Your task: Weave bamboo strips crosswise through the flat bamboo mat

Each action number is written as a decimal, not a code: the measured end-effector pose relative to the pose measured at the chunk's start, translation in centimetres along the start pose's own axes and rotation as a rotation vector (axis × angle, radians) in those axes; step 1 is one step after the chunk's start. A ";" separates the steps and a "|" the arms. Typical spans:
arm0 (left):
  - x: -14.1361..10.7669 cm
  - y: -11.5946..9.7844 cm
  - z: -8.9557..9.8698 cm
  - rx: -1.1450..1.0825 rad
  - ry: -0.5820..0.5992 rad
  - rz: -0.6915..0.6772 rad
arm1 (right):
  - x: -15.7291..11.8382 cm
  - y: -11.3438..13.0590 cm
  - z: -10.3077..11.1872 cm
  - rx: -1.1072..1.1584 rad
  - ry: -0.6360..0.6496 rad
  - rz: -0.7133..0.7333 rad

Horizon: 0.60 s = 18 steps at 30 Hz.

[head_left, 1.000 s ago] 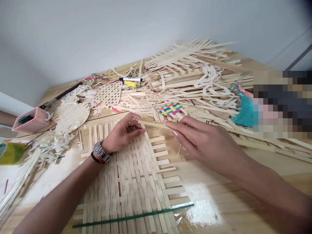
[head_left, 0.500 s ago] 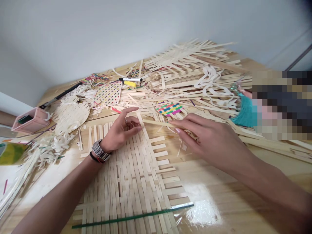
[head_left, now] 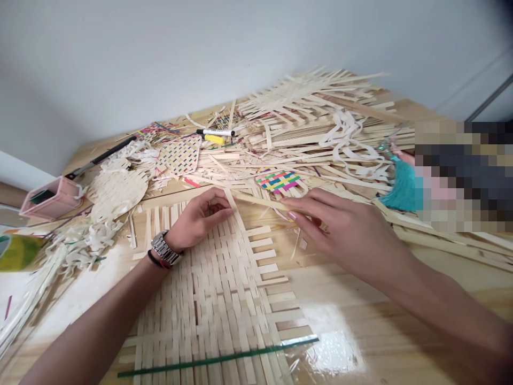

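A pale woven mat [head_left: 212, 299] of flat strips lies on the wooden table, loose strip ends sticking out at its right and far edges. My left hand [head_left: 202, 216], with a watch on the wrist, is closed at the mat's far right part, its thumb and fingers on a pale strip there. My right hand [head_left: 336, 224] pinches a thin pale strip [head_left: 262, 202] between thumb and forefinger, right of the mat. That strip reaches left towards my left fingertips. Across the near part of the mat lies a green strip [head_left: 216, 359].
Behind are a small colourful woven piece [head_left: 280, 182], a patterned woven piece [head_left: 178, 155], markers [head_left: 216, 132] and heaped pale strips [head_left: 288, 139]. A pink basket [head_left: 52, 198] and a round woven piece [head_left: 118, 192] stand left. A teal tassel [head_left: 403, 184] is at right.
My left forefinger, raised before, has curled down beside the other fingers at the mat's far edge. My right hand has barely moved and still pinches the strip.
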State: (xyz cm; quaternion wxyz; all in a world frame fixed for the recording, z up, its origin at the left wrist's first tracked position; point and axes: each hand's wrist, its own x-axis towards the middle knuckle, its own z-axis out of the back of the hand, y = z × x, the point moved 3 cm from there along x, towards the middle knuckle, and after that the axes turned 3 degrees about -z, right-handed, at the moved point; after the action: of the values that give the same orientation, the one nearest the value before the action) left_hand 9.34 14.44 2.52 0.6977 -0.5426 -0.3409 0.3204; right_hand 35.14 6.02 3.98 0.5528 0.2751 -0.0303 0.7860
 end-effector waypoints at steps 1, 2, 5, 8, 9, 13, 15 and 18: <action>0.0 0.0 0.0 -0.006 -0.011 -0.003 | 0.0 0.0 0.0 0.007 0.012 -0.003; 0.0 0.1 0.1 -0.009 -0.019 -0.008 | 0.0 0.0 -0.1 0.015 0.022 -0.004; 0.0 0.1 0.1 -0.009 -0.009 -0.027 | -0.1 0.0 -0.1 0.034 0.034 0.001; 0.0 0.1 0.1 -0.020 0.004 -0.043 | -0.2 0.0 -0.3 0.055 0.048 0.020; 0.0 0.2 0.1 -0.024 0.004 -0.045 | -0.2 0.1 -0.3 0.063 0.054 0.025; -0.1 0.2 0.1 -0.022 0.018 -0.039 | -0.1 0.2 -0.3 0.098 0.074 0.048; -0.1 0.2 0.1 -0.012 0.040 -0.042 | 0.0 0.4 -0.3 0.097 0.095 0.071; -0.2 0.2 0.0 0.005 0.064 -0.049 | 0.1 0.5 -0.4 0.072 0.127 0.101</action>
State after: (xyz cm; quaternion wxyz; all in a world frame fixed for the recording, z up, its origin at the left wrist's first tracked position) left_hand 9.22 14.29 2.35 0.7173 -0.5422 -0.3308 0.2866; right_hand 34.53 6.02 3.78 0.5028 0.2428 0.0192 0.8294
